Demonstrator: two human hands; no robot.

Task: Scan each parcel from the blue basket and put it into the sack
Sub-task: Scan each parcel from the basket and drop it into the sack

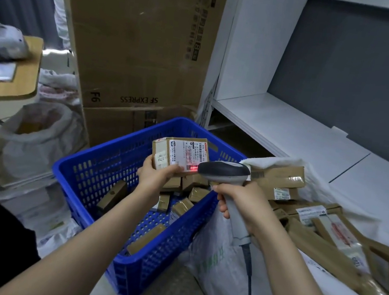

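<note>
Parcel point(179, 154), a small brown carton, sits above the blue basket point(74, 174), and I see my left hand point(156, 175) gripping its lower edge, fingers point(148, 161) curled round it. My right hand point(241, 200) wraps the barcode scanner point(224, 172) by its handle (the red line point(193, 168) falls on the parcel's barcode). More cartons point(197, 195) lie in the basket; the white sack point(222, 253) to its right holds a pile too.
</note>
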